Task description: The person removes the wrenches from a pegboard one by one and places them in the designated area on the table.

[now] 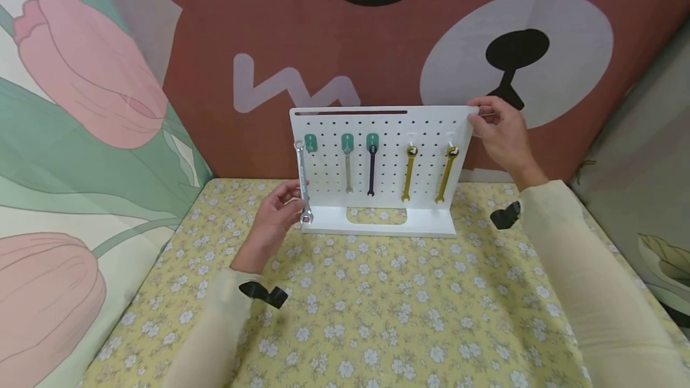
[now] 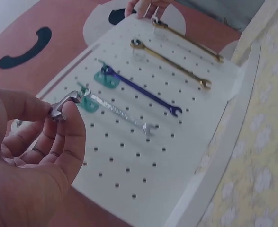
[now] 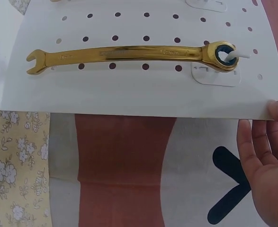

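My left hand point(image 1: 274, 215) pinches a silver combination wrench point(image 1: 303, 181) between thumb and fingers near its open end. That wrench stands nearly upright at the left edge of a white pegboard point(image 1: 442, 111), its ring end close to a bare teal hook point(image 1: 311, 143). At the board's upper right corner, my right hand point(image 1: 505, 135) grips the edge with the thumb in front and fingers behind. Four-sided hooks aside, another silver wrench point(image 2: 115, 111), a dark purple wrench point(image 1: 372, 171) and two gold wrenches point(image 1: 409, 175) hang on the board by their ring ends.
The pegboard stands on a white base point(image 1: 431, 226) with a cutout, on a table with a yellow floral cloth point(image 1: 377, 304). Close behind is a printed fabric backdrop point(image 1: 259, 142); a tulip-patterned curtain point(image 1: 91, 196) hangs at left. Black wrist cameras point(image 1: 264, 294) sit on both sleeves.
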A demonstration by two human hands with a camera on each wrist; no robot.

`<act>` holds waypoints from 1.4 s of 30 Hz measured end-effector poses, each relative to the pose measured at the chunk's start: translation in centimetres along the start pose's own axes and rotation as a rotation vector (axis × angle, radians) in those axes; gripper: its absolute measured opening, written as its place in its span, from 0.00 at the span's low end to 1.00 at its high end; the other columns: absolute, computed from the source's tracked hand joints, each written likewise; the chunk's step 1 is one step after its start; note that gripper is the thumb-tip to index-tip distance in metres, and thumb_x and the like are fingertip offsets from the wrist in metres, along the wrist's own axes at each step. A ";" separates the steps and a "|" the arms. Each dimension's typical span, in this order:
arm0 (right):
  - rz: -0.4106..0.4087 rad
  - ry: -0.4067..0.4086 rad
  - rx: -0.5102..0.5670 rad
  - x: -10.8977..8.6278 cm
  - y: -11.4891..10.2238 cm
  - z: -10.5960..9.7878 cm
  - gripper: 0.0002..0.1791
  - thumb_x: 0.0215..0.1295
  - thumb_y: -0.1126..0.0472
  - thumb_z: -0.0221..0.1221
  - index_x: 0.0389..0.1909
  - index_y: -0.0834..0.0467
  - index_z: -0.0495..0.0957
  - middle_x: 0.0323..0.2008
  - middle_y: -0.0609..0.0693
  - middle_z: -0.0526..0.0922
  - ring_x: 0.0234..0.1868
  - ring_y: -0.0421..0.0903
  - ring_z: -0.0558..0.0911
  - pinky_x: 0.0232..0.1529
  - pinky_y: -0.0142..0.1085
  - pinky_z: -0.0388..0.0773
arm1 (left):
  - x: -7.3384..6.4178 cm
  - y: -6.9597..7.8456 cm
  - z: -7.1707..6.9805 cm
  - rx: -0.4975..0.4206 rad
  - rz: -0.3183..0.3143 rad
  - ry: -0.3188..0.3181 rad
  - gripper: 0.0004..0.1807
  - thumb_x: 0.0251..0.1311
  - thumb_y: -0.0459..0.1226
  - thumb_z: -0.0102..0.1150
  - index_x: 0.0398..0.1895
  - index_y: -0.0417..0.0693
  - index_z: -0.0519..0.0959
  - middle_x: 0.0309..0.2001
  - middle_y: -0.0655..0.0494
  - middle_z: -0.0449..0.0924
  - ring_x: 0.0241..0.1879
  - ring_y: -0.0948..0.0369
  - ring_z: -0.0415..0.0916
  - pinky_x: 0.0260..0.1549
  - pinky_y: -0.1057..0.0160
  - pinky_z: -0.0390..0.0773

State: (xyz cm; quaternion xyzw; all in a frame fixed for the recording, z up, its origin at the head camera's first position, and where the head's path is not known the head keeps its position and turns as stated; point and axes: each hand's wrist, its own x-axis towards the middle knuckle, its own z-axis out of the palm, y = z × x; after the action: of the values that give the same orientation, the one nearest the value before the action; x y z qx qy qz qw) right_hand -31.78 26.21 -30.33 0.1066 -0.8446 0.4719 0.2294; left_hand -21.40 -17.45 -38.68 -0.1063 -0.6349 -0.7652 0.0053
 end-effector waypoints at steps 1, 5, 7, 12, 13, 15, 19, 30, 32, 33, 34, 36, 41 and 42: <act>0.000 0.002 0.000 0.0 0.0 0.0 0.18 0.78 0.58 0.58 0.63 0.58 0.78 0.50 0.54 0.77 0.46 0.44 0.77 0.52 0.38 0.83 | 0.0 -0.1 -0.2 0.011 -0.002 0.009 0.23 0.71 0.24 0.54 0.68 0.29 0.68 0.44 0.52 0.73 0.38 0.62 0.76 0.38 0.66 0.83; -0.001 0.006 0.002 0.0 -0.1 0.0 0.18 0.78 0.57 0.58 0.63 0.58 0.78 0.50 0.53 0.77 0.45 0.44 0.77 0.52 0.38 0.83 | 0.3 -0.7 -1.4 0.025 -0.014 0.040 0.22 0.71 0.23 0.52 0.67 0.29 0.68 0.43 0.52 0.73 0.36 0.61 0.76 0.36 0.65 0.83; 0.001 0.007 0.001 0.0 -0.1 0.0 0.18 0.78 0.57 0.58 0.63 0.58 0.78 0.50 0.53 0.77 0.45 0.44 0.77 0.52 0.38 0.83 | 0.4 -1.1 -1.9 0.019 -0.023 0.058 0.21 0.71 0.22 0.51 0.66 0.31 0.70 0.42 0.52 0.73 0.35 0.61 0.75 0.35 0.64 0.82; 0.010 0.007 -0.003 0.0 0.0 0.1 0.17 0.78 0.58 0.57 0.63 0.57 0.78 0.49 0.52 0.76 0.45 0.43 0.76 0.51 0.37 0.83 | 0.5 -2.5 -3.3 -0.029 -0.055 0.110 0.17 0.72 0.22 0.51 0.60 0.40 0.76 0.40 0.52 0.72 0.34 0.61 0.74 0.31 0.64 0.80; 0.011 0.007 0.001 0.0 0.1 0.1 0.17 0.78 0.58 0.58 0.63 0.57 0.78 0.49 0.52 0.76 0.45 0.43 0.76 0.50 0.35 0.83 | 0.5 -2.7 -3.7 -0.035 -0.065 0.114 0.17 0.73 0.23 0.51 0.60 0.41 0.76 0.40 0.52 0.72 0.33 0.61 0.74 0.31 0.65 0.80; 0.005 0.008 0.005 0.0 0.1 0.2 0.17 0.78 0.59 0.58 0.63 0.58 0.79 0.49 0.52 0.76 0.44 0.43 0.77 0.49 0.33 0.83 | 0.4 -3.1 -4.3 -0.052 -0.085 0.130 0.15 0.75 0.25 0.50 0.60 0.42 0.75 0.40 0.53 0.72 0.32 0.62 0.74 0.30 0.66 0.79; -0.008 0.009 0.014 0.0 0.1 0.3 0.17 0.78 0.59 0.57 0.63 0.58 0.78 0.49 0.52 0.76 0.44 0.44 0.77 0.48 0.30 0.82 | 0.3 -3.8 -5.4 -0.053 -0.121 0.148 0.15 0.77 0.28 0.50 0.63 0.38 0.71 0.37 0.54 0.73 0.30 0.62 0.73 0.28 0.67 0.77; 0.021 0.009 0.006 0.0 0.3 0.1 0.18 0.78 0.57 0.57 0.64 0.58 0.78 0.49 0.53 0.76 0.44 0.44 0.77 0.51 0.33 0.82 | 1.3 -5.5 -7.3 0.193 -0.261 0.177 0.22 0.77 0.31 0.52 0.70 0.32 0.68 0.40 0.53 0.72 0.33 0.63 0.72 0.30 0.66 0.78; 0.015 0.007 0.004 0.0 0.3 0.1 0.18 0.78 0.57 0.58 0.64 0.59 0.78 0.49 0.53 0.76 0.44 0.44 0.77 0.50 0.32 0.82 | 1.6 -5.8 -7.6 0.224 -0.288 0.172 0.22 0.76 0.30 0.52 0.70 0.31 0.69 0.40 0.53 0.73 0.32 0.62 0.72 0.29 0.67 0.78; 0.013 0.007 0.003 0.0 0.3 0.1 0.18 0.78 0.58 0.58 0.64 0.59 0.78 0.49 0.53 0.76 0.44 0.44 0.76 0.50 0.32 0.82 | 1.7 -5.9 -7.8 0.239 -0.298 0.167 0.22 0.76 0.30 0.52 0.70 0.31 0.69 0.41 0.53 0.73 0.32 0.62 0.72 0.28 0.67 0.78; 0.010 0.005 0.006 0.0 0.3 0.0 0.18 0.78 0.58 0.58 0.64 0.59 0.78 0.50 0.53 0.76 0.44 0.44 0.76 0.50 0.32 0.82 | 1.8 -5.9 -7.9 0.255 -0.307 0.163 0.22 0.76 0.30 0.53 0.69 0.31 0.70 0.41 0.52 0.74 0.32 0.62 0.72 0.28 0.66 0.78; 0.005 0.004 0.006 0.0 0.4 0.0 0.18 0.78 0.58 0.57 0.64 0.59 0.77 0.50 0.54 0.76 0.44 0.46 0.77 0.50 0.32 0.82 | 2.0 -6.0 -8.1 0.291 -0.319 0.141 0.21 0.76 0.31 0.53 0.68 0.33 0.72 0.42 0.50 0.75 0.30 0.61 0.72 0.28 0.66 0.77; 0.001 -0.011 0.019 -0.1 0.3 -0.1 0.18 0.78 0.60 0.57 0.64 0.61 0.77 0.51 0.57 0.76 0.45 0.49 0.77 0.51 0.32 0.82 | 2.3 -6.1 -8.5 0.385 -0.327 0.074 0.21 0.77 0.32 0.51 0.68 0.34 0.72 0.44 0.45 0.75 0.29 0.59 0.70 0.27 0.62 0.78; 0.000 -0.013 0.019 -0.1 0.3 -0.1 0.18 0.78 0.60 0.57 0.64 0.61 0.77 0.51 0.57 0.76 0.45 0.50 0.77 0.50 0.32 0.82 | 2.4 -6.1 -8.5 0.399 -0.333 0.063 0.21 0.77 0.33 0.50 0.69 0.34 0.71 0.44 0.44 0.75 0.29 0.58 0.70 0.27 0.61 0.78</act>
State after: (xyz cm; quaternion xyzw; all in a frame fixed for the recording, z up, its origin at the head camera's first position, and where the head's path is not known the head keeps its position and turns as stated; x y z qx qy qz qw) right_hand -31.79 26.48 -30.53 0.1117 -0.8414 0.4794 0.2230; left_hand -25.95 -24.25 -45.69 0.0267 -0.7814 -0.6183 -0.0800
